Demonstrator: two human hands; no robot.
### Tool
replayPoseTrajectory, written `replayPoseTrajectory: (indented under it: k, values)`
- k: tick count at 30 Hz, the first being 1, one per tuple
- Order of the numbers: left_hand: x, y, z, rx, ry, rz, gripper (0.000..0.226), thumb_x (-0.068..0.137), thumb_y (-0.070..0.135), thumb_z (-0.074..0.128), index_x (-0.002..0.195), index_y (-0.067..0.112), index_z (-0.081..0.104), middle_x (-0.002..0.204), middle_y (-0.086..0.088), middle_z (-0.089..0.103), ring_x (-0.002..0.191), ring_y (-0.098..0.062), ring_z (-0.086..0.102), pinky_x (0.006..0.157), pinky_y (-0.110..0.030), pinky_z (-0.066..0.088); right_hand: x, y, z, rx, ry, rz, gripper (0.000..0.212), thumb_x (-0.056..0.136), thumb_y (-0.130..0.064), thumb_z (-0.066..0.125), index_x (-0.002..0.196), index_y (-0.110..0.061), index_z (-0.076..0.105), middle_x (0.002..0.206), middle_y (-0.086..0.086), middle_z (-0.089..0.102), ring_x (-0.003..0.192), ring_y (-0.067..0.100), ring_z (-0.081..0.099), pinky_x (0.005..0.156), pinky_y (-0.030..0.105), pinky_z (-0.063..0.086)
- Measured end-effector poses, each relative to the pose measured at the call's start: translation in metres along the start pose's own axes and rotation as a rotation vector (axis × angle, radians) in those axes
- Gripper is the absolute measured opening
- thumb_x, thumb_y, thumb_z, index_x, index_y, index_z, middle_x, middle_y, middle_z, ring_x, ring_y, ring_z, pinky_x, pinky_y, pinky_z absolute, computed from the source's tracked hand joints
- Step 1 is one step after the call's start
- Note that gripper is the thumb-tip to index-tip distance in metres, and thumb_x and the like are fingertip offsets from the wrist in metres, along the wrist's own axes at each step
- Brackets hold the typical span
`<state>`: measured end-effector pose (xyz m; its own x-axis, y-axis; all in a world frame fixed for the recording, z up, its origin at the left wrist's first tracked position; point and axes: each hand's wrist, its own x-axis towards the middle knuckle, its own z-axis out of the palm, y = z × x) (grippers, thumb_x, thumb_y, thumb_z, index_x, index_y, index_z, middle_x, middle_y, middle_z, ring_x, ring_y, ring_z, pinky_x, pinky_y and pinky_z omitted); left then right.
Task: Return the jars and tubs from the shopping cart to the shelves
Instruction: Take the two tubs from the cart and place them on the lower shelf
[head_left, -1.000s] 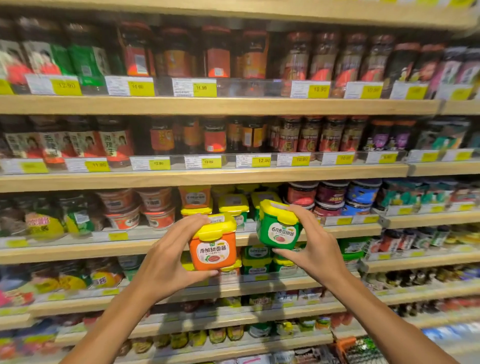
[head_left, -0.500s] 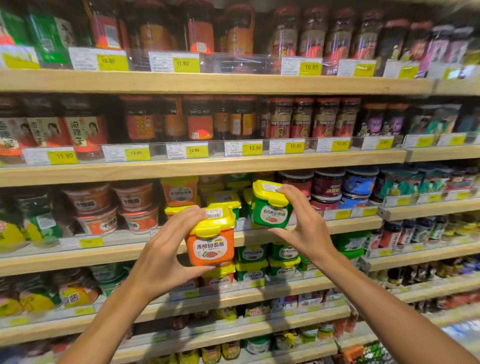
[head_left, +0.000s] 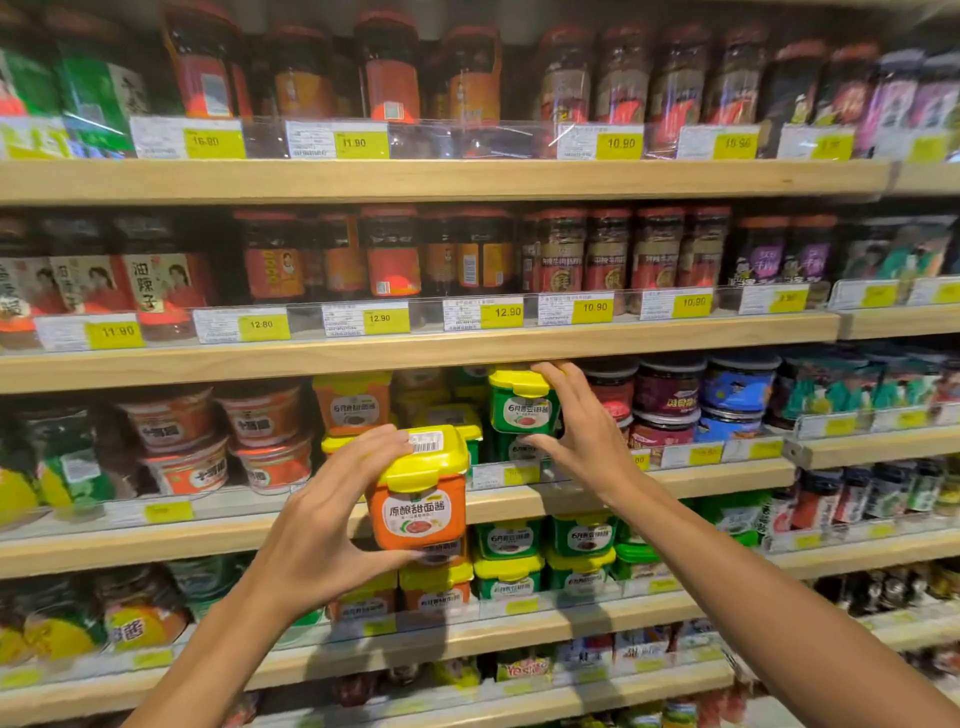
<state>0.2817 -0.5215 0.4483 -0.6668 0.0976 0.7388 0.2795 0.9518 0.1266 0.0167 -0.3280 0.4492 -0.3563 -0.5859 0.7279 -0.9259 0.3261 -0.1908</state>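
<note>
Meanwhile, a left hand (head_left: 317, 530) grips an orange yellow-lidded plastic tub (head_left: 418, 493) before the wooden shelf (head_left: 519, 501), while a right hand (head_left: 582, 431) clasps a green yellow-lidded tub (head_left: 522, 402) atop stacked tubs on that shelf

wooden shelves (head_left: 415, 179) run across the whole view, stacked in tiers w/ clear plastic rails along the front edges. yellow price tags (head_left: 501, 312) clipped to the rails, e.g. 12.90, 10.90, 11.90. dark bottles w/ red caps (head_left: 392, 70) on the top tier, blurred. green packets (head_left: 98, 93) top left. lower left: yellow-green pouches (head_left: 67, 480). far right: small dark bottles (head_left: 857, 493) in a row, labels too blurred to read.
</note>
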Motion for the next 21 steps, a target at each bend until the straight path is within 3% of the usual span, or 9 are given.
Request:
replayPoseTrajectory:
  k: [3, 6, 10, 12, 15, 21]
  values:
    - [0.003, 0.0, 0.002, -0.006, 0.002, 0.003, 0.095, 0.065, 0.04, 0.091, 0.143, 0.009, 0.046, 0.153, 0.001, 0.044, 0.144, -0.019, 0.04, 0.112, -0.043, 0.041, 0.009, 0.006, 0.005, -0.004, -0.046, 0.02, 0.082, 0.082, -0.028, 0.082, 0.147, -0.019, 0.033, 0.129, 0.005, 0.043, 0.089, 0.02, 0.057, 0.066, 0.025, 0.042]
    - [0.006, 0.001, 0.005, -0.006, 0.003, -0.003, 0.096, 0.064, 0.039, 0.091, 0.143, 0.007, 0.047, 0.153, 0.0, 0.044, 0.144, -0.02, 0.04, 0.112, -0.044, 0.041, 0.018, 0.01, 0.012, -0.036, -0.121, 0.111, 0.074, 0.084, -0.032, 0.08, 0.142, -0.013, 0.037, 0.118, 0.01, 0.048, 0.099, 0.029, 0.057, 0.074, 0.033, 0.048]
    - [0.008, 0.002, 0.009, -0.013, -0.003, -0.016, 0.097, 0.063, 0.039, 0.092, 0.142, 0.008, 0.047, 0.152, 0.0, 0.045, 0.143, -0.02, 0.041, 0.112, -0.045, 0.042, 0.027, 0.009, 0.012, -0.107, -0.236, 0.178, 0.054, 0.089, -0.04, 0.072, 0.12, -0.006, 0.044, 0.096, 0.007, 0.042, 0.095, 0.031, 0.051, 0.069, 0.032, 0.035]
    - [0.008, 0.003, 0.01, -0.016, -0.013, -0.015, 0.096, 0.064, 0.04, 0.092, 0.143, 0.008, 0.047, 0.152, 0.001, 0.045, 0.144, -0.02, 0.041, 0.112, -0.044, 0.042, 0.028, 0.012, 0.01, -0.157, -0.248, 0.151, 0.056, 0.09, -0.047, 0.068, 0.118, -0.004, 0.045, 0.093, 0.007, 0.041, 0.091, 0.029, 0.049, 0.068, 0.032, 0.032]
    - [0.009, 0.004, 0.011, -0.021, -0.02, -0.017, 0.096, 0.065, 0.04, 0.091, 0.143, 0.008, 0.046, 0.153, 0.0, 0.044, 0.144, -0.02, 0.041, 0.111, -0.043, 0.043, 0.029, 0.016, 0.006, -0.216, -0.215, 0.083, 0.066, 0.093, -0.055, 0.058, 0.131, -0.002, 0.047, 0.095, 0.012, 0.051, 0.09, 0.031, 0.049, 0.071, 0.036, 0.038]
    - [0.011, 0.005, 0.014, -0.015, -0.036, -0.036, 0.096, 0.064, 0.039, 0.092, 0.143, 0.008, 0.047, 0.152, 0.001, 0.045, 0.143, -0.02, 0.041, 0.111, -0.043, 0.043, 0.032, 0.014, 0.002, -0.243, -0.194, 0.076, 0.045, 0.098, -0.042, 0.057, 0.111, 0.002, 0.054, 0.101, 0.019, 0.059, 0.093, 0.035, 0.053, 0.073, 0.038, 0.034]
